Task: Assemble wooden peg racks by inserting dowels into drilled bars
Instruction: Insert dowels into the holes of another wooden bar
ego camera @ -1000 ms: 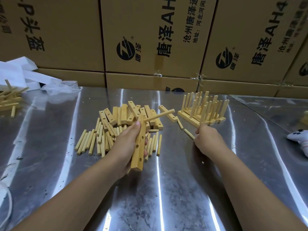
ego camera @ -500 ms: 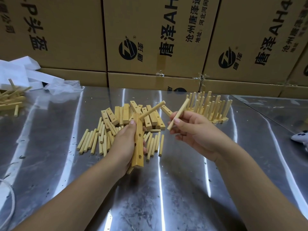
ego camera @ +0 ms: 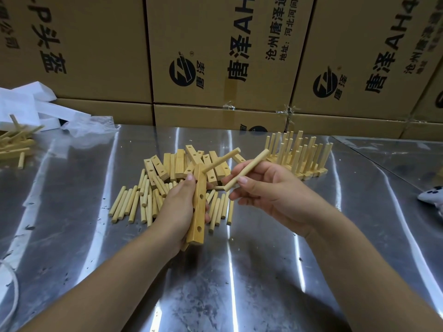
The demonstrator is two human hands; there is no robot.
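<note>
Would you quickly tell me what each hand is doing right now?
Left hand: grips the drilled pale wooden bar.
Right hand: pinches a loose pale round wooden dowel.

- Big brown boxes [ego camera: 100,44] stand in a row along the top of the frame. They have black writing and round black marks on them.
- A shiny grey metal surface [ego camera: 263,283] fills the lower part, with bright streaks of light on it.
- White blocks [ego camera: 24,104] lie at the upper left.
- A crumpled clear plastic sheet [ego camera: 88,130] lies just beside them.
- A white cord [ego camera: 12,291] curves at the lower left edge.
- A white thing with dark buttons [ego camera: 434,197] peeks in at the right edge.
</note>
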